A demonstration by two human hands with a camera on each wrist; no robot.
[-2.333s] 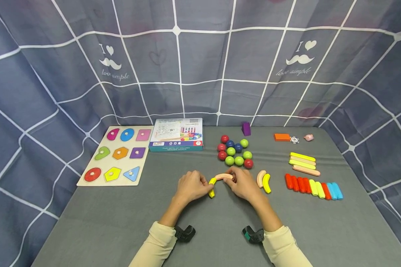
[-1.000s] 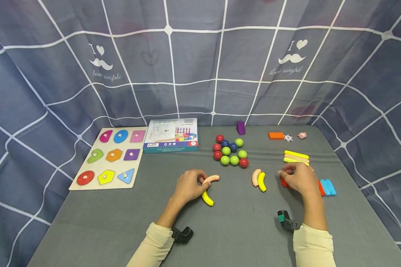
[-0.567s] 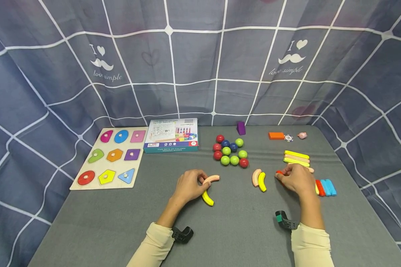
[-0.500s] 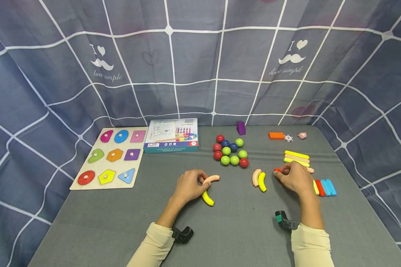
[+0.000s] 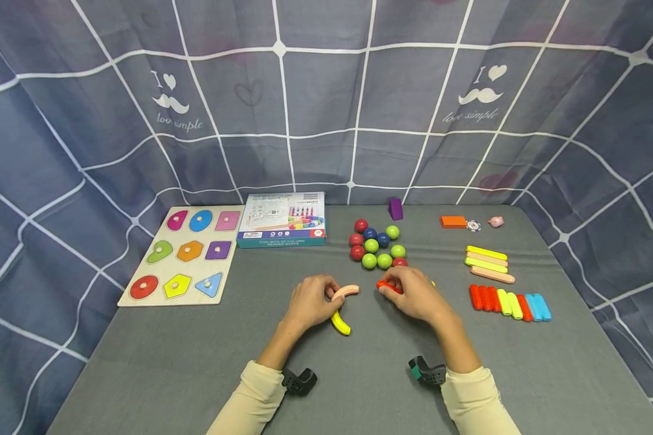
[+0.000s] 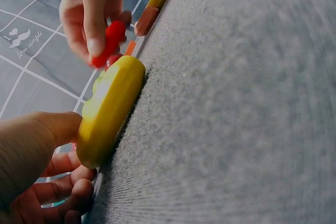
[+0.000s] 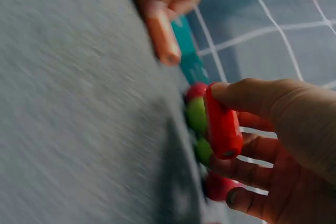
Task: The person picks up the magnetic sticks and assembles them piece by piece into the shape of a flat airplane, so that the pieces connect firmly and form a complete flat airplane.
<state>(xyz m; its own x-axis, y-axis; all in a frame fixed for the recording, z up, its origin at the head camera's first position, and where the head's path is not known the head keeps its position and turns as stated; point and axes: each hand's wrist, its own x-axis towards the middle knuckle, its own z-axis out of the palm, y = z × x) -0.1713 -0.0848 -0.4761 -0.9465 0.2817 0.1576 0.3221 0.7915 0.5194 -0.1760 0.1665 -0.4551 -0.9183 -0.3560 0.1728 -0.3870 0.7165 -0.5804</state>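
Observation:
My left hand [image 5: 311, 302] pinches a yellow curved block [image 5: 340, 324] and a pale pink curved block [image 5: 349, 290] where their ends meet on the grey cloth. In the left wrist view, the thumb lies against the yellow block, with fingers behind it. Pinched between thumb and fingers of my right hand [image 5: 416, 295] is a short red bar [image 7: 224, 124], a little to the right of the pink block and apart from it. Another yellow and pink curved pair is almost wholly hidden behind the right hand; only a yellow tip [image 5: 433, 283] shows.
Red, green and blue balls [image 5: 371, 246] lie just beyond the right hand. Short coloured bars [image 5: 508, 303] and longer sticks [image 5: 490, 275] lie to the right. A shape puzzle board [image 5: 160, 275] and a flat box [image 5: 280, 243] stand at back left; a purple wedge [image 5: 395, 209] sits behind.
The right hand left the curved blocks, went right to the row of bars, picked up a red bar and carried it back left. The left hand stays on the curved blocks.

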